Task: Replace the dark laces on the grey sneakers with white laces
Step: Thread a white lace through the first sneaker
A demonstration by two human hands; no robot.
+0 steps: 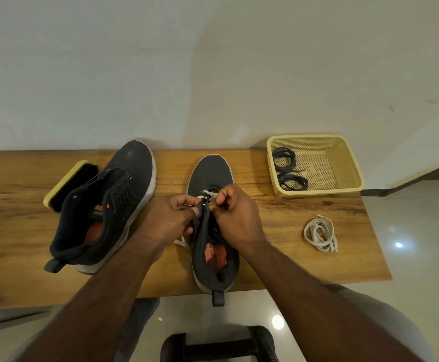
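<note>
Two dark grey sneakers stand on the wooden table (278,210). The right sneaker (209,173) points away from me, with a white lace (209,193) crossing its front eyelets. My left hand (168,218) pinches the shoe's left eyelet flap and lace. My right hand (235,215) pinches the lace end at the right eyelets. A loose part of the white lace (181,242) lies beside the shoe under my left wrist. The left sneaker (111,202) leans on its side with no lace in it. A second white lace (320,235) lies bundled at the right.
A yellow plastic basket (343,163) at the back right holds two coiled dark laces (289,169). A yellow-backed shoe brush (67,185) lies behind the left sneaker. A dark dumbbell (221,346) rests on the tiled floor below the table's near edge.
</note>
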